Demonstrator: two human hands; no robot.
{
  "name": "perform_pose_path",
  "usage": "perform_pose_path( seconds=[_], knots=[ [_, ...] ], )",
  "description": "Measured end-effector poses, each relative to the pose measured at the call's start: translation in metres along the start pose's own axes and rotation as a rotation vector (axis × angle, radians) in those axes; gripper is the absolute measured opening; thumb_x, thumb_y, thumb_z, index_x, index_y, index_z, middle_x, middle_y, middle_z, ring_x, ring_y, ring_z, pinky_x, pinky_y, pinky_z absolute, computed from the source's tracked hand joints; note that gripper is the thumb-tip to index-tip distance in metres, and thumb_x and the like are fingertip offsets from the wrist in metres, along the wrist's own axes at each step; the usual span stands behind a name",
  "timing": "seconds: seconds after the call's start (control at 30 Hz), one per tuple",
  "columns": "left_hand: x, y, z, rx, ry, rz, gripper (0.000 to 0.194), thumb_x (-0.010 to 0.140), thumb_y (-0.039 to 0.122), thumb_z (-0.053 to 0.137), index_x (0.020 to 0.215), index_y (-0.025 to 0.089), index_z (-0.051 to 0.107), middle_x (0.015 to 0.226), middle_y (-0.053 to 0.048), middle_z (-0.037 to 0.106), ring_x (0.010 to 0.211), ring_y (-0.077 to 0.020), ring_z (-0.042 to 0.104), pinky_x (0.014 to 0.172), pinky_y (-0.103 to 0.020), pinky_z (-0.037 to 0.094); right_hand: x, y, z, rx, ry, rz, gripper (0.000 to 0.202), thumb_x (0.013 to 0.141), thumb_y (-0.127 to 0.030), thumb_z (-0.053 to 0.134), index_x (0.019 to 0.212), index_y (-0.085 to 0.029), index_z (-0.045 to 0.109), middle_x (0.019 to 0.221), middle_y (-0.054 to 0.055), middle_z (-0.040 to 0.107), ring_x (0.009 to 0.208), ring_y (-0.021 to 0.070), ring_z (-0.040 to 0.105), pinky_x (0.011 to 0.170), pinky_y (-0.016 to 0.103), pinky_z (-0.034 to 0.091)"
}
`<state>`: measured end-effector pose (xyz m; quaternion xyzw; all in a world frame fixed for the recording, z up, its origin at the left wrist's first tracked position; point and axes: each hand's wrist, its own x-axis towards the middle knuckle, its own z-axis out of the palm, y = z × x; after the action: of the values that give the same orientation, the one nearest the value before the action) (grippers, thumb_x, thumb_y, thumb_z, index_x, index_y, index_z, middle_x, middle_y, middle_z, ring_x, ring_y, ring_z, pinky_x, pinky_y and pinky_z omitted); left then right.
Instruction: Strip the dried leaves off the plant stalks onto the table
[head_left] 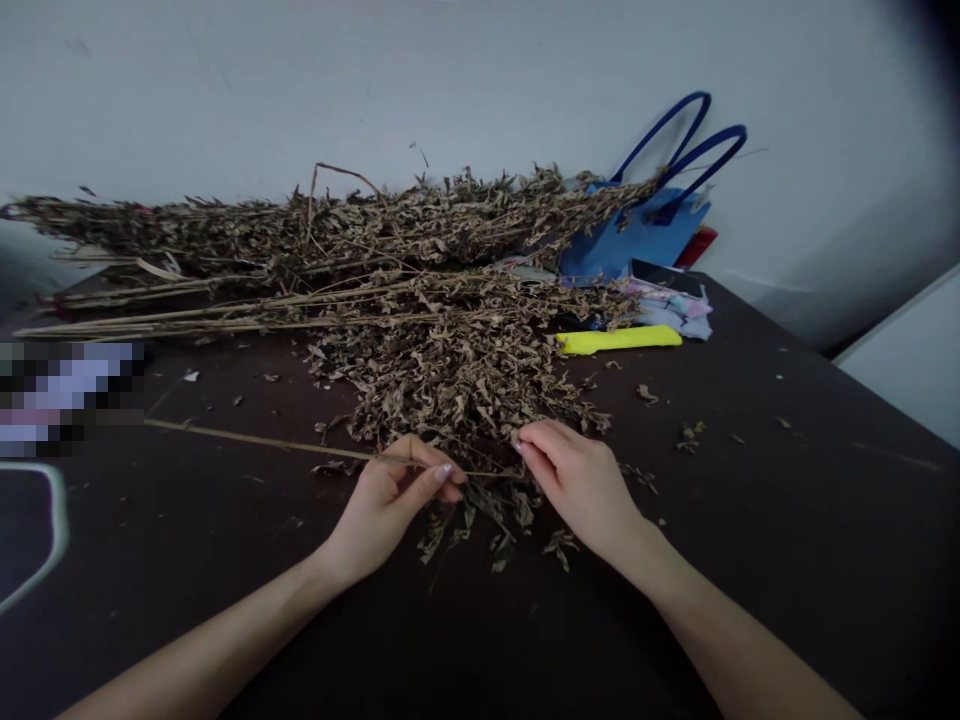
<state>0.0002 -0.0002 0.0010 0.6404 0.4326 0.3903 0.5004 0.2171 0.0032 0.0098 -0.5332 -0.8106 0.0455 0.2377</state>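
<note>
My left hand [401, 490] is closed around a thin dried stem [262, 440], thumb pressed against the fingers. The stem stretches out to the left above the dark table and thins toward its right end, past my fingertips. To the right of it, my right hand [574, 475] is pinched at the edge of a heap of dried leaves [465, 390]; what lies between its fingertips is too small to make out. Some greener dried leaves [502, 530] hang or lie below and between the two hands.
Behind the heap, long dried stalks [225, 310] and a thick bundle of dried plants [300, 225] lie along the wall. A blue bag [637, 235], a yellow object [622, 340] and a dark phone-like slab [667, 280] are at the right. A white cable [58, 520] curves at the left.
</note>
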Motion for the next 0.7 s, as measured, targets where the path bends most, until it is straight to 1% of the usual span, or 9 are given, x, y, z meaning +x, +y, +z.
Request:
perform_pose_path(
  seconds=[0.2, 0.37, 0.43, 0.57, 0.63, 0.7],
  knots=[
    [0.002, 0.000, -0.001, -0.018, -0.002, -0.012, 0.020, 0.086, 0.026, 0.051, 0.075, 0.014, 0.063, 0.083, -0.007, 0.063, 0.074, -0.0145, 0.061, 0.069, -0.027, 0.049, 0.007, 0.022, -0.016, -0.017, -0.003, 0.042, 0.023, 0.091, -0.025, 0.041, 0.101, -0.022, 0.061, 0.095, 0.004, 0.063, 0.080, 0.0158, 0.061, 0.072, 0.029, 0.047],
    [0.004, 0.000, -0.003, -0.030, 0.042, -0.042, 0.020, 0.086, 0.027, 0.052, 0.073, 0.015, 0.062, 0.083, -0.007, 0.063, 0.077, -0.0152, 0.061, 0.073, -0.027, 0.049, 0.010, 0.042, -0.030, -0.046, 0.060, 0.109, 0.021, 0.088, -0.023, 0.045, 0.099, -0.021, 0.063, 0.097, 0.003, 0.065, 0.085, 0.0184, 0.061, 0.077, 0.033, 0.047],
    [0.005, 0.000, -0.004, -0.051, 0.062, -0.062, 0.019, 0.086, 0.027, 0.052, 0.075, 0.015, 0.061, 0.082, -0.006, 0.063, 0.075, -0.0146, 0.061, 0.072, -0.026, 0.049, 0.011, 0.047, -0.033, -0.049, 0.054, 0.107, 0.021, 0.088, -0.022, 0.045, 0.099, -0.021, 0.063, 0.098, 0.003, 0.065, 0.087, 0.0189, 0.061, 0.078, 0.033, 0.047],
    [0.006, -0.002, -0.005, -0.087, 0.077, -0.075, 0.015, 0.085, 0.027, 0.054, 0.078, 0.015, 0.060, 0.082, -0.005, 0.065, 0.072, -0.0134, 0.061, 0.068, -0.025, 0.049, 0.011, 0.049, -0.035, 0.008, -0.045, 0.091, 0.027, 0.088, -0.021, 0.044, 0.109, -0.024, 0.060, 0.105, 0.003, 0.063, 0.086, 0.0183, 0.062, 0.071, 0.031, 0.049],
    [0.007, -0.004, -0.006, -0.094, 0.078, -0.071, 0.015, 0.085, 0.027, 0.054, 0.078, 0.015, 0.059, 0.082, -0.005, 0.065, 0.071, -0.0129, 0.062, 0.068, -0.024, 0.050, 0.011, 0.051, -0.039, 0.031, -0.043, 0.100, 0.029, 0.088, -0.022, 0.044, 0.113, -0.024, 0.058, 0.107, 0.004, 0.063, 0.079, 0.0164, 0.063, 0.066, 0.030, 0.049],
    [0.007, -0.005, -0.006, -0.086, 0.085, -0.066, 0.016, 0.085, 0.028, 0.055, 0.078, 0.015, 0.060, 0.081, -0.005, 0.065, 0.071, -0.0127, 0.062, 0.068, -0.024, 0.050, 0.010, 0.054, -0.045, 0.060, -0.008, 0.131, 0.027, 0.088, -0.025, 0.044, 0.111, -0.024, 0.059, 0.103, 0.004, 0.064, 0.068, 0.0135, 0.062, 0.061, 0.028, 0.048]
  ],
)
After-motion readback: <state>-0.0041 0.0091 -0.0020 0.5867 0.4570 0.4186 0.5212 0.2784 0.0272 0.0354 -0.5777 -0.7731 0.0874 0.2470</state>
